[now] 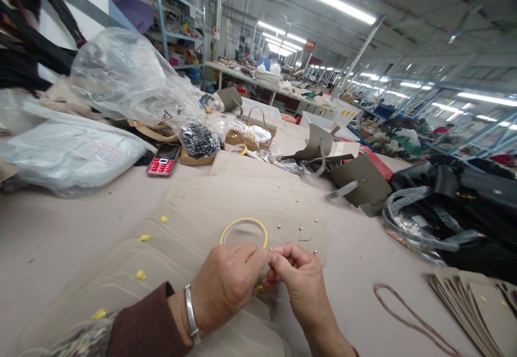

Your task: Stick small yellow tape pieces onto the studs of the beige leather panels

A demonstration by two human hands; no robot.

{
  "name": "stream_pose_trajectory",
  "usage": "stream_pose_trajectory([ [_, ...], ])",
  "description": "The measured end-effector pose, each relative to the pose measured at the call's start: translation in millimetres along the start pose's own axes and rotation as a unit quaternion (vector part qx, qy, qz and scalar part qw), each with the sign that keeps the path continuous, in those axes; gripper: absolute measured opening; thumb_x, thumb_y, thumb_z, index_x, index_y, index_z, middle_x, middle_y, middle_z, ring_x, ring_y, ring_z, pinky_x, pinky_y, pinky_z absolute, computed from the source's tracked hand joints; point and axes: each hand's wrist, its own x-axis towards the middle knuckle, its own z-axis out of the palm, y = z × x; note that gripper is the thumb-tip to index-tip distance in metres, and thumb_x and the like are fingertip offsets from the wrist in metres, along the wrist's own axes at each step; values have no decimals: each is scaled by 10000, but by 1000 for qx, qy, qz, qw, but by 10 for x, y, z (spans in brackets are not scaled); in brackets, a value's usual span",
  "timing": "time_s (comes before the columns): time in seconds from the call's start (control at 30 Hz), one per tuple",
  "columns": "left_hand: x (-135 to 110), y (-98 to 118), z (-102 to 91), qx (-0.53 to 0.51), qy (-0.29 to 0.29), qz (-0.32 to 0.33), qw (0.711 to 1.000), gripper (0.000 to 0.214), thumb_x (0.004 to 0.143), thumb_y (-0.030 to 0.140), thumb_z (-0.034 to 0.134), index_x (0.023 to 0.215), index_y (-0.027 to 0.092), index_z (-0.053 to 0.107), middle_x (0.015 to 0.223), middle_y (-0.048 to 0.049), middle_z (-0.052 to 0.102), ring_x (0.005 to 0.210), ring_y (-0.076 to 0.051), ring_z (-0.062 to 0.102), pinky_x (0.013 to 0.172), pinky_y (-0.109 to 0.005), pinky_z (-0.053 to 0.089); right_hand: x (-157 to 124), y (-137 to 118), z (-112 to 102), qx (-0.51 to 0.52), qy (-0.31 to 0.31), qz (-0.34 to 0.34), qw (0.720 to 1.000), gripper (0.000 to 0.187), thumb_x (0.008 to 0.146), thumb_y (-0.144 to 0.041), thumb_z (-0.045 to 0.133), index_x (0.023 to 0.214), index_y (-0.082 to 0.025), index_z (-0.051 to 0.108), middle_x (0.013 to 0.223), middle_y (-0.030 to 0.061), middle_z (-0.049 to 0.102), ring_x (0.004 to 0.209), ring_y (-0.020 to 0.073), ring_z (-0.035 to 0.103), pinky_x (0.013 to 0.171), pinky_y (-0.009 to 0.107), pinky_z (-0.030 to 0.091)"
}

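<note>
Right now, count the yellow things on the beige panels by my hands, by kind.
Yellow ring: 1
Yellow bits: 5
Total: 6

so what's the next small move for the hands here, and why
Probably lower the pinch onto the beige panel beside the metal studs, I'd judge: the left hand and right hand meet just above it, though what they pinch is too small to make out.
</note>
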Motion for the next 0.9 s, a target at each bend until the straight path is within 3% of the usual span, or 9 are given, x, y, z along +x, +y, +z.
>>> stream_pose_trajectory([
  [0.13,-33,21,2,27,-26,-14,999,189,941,101,388,812,184,499,670,1,535,584,-159,482,528,-274,359,130,40,-167,6,-2,56,998,345,628,-444,780,651,-139,621,487,-15,606,410,98,546,442,215,502],
  [0.3,-4,-101,94,129,-218,-105,962,120,885,88,509,828,192,529,773,-26,594,716,-214,547,586,-309,428,190,102,-280,-143,-47,50,987,378,725,-500,694,719,-126,640,516,9,622,434,114,568,449,211,479],
  [0.4,32,-130,126,129,-276,-129,944,127,893,82,479,865,188,544,843,-46,602,804,-233,554,657,-343,463,169,117,-256,-231,-51,13,972,342,817,-470,596,745,-139,642,503,-2,602,442,119,548,452,212,449],
  [0.57,62,-106,112,121,-293,-141,938,150,904,75,440,887,177,549,867,-61,591,831,-235,544,700,-365,465,113,94,-181,-376,-32,-100,921,278,866,-350,543,687,-165,646,523,4,610,479,134,538,494,228,400],
  [0.73,52,-100,122,121,-276,-137,944,152,892,62,446,851,173,541,842,-65,583,809,-245,544,677,-373,455,108,143,-123,-451,-13,-203,869,247,883,-281,506,700,-177,635,642,34,667,571,157,585,581,250,411],
  [0.83,28,-103,149,127,-266,-130,947,140,894,73,453,840,172,537,836,-73,582,805,-253,545,662,-373,445,136,168,-100,-486,-4,-217,847,230,878,-257,506,697,-184,627,648,43,672,583,170,594,599,265,417],
  [0.9,17,-105,162,127,-260,-127,949,137,894,76,455,838,171,537,837,-77,580,803,-253,544,661,-371,438,152,164,-96,-488,-8,-202,849,214,872,-248,516,700,-187,629,673,47,687,605,180,616,611,273,429],
])
